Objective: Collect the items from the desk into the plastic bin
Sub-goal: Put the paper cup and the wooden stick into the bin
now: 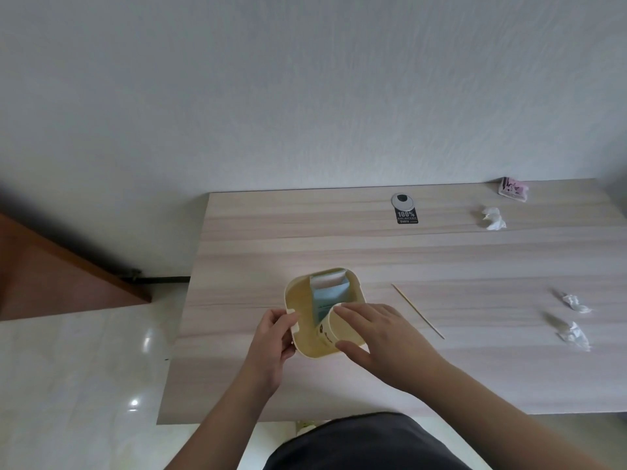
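A pale yellow plastic bin (298, 293) stands on the wooden desk (441, 259) near its front left. A light blue carton (327, 293) leans inside it. My left hand (273, 334) grips the bin's left rim. My right hand (376, 330) holds a paper cup (334, 329) tilted into the bin's right side, fingers across its mouth. A thin wooden stick (418, 311) lies to the right of the bin. Three crumpled white tissues (494, 218) (575, 302) (573, 334) lie on the right half of the desk.
A pink printed packet (514, 189) sits at the desk's far right corner. A round cable grommet with a black "100%" sticker (405, 208) is near the back edge. A white wall rises behind; pale floor and a brown panel (51, 276) lie left.
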{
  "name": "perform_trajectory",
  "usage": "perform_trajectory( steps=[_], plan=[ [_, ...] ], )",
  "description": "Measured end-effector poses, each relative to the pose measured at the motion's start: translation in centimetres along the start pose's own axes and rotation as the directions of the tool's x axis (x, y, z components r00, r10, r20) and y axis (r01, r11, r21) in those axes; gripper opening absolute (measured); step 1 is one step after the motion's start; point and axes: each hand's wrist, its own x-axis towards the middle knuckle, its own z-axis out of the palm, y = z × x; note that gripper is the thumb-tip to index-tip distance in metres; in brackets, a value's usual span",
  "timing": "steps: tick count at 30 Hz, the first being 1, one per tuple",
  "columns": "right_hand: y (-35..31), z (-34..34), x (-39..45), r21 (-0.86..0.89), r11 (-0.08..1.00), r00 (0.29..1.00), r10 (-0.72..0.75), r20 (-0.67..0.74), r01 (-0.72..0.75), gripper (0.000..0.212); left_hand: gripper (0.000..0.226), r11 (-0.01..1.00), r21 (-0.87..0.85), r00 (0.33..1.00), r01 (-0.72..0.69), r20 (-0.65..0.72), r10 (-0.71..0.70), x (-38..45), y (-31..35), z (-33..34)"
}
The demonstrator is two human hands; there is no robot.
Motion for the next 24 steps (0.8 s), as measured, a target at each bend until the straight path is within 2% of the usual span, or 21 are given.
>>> perform_trajectory(
  steps=[5, 9, 13, 18, 21, 24],
  plan=[
    [-1.6, 1.1, 0.3, -0.094, 0.995, 0.988, -0.020, 0.155, 0.035, 0.049, 0.014, 1.000, 0.024, 1.000, -0.014, 0.007, 0.014, -0.4, 0.1, 0.1],
    [-2.1, 1.8, 1.0, -0.187, 0.982, 0.988, 0.023, 0.151, 0.006, 0.031, 0.015, 0.998, 0.057, 1.000, -0.009, 0.014, 0.008, -0.5, 0.3, 0.4],
    [-2.2, 2.4, 1.7, -0.137, 0.989, 0.971, 0.089, 0.223, -0.059, 0.022, 0.012, 0.996, 0.093, 0.998, -0.006, 0.055, 0.001, -0.9, 0.4, 0.7],
    [-2.0, 3.2, 1.8, -0.090, 0.994, 0.936, 0.095, 0.339, -0.068, 0.020, 0.012, 0.994, 0.113, 0.996, 0.012, 0.090, -0.022, -1.0, 0.4, 1.1],
    [-2.0, 2.9, 1.2, 0.015, 0.991, 0.962, 0.122, 0.245, -0.130, 0.028, 0.012, 0.993, 0.113, 0.994, 0.028, 0.102, -0.039, -1.0, 0.4, 1.5],
    [-1.9, 1.8, 0.3, 0.124, 0.975, 0.982, 0.179, 0.067, -0.186, 0.031, 0.011, 0.995, 0.092, 0.994, 0.050, 0.093, -0.058, -0.7, 0.2, 1.4]
  ],
)
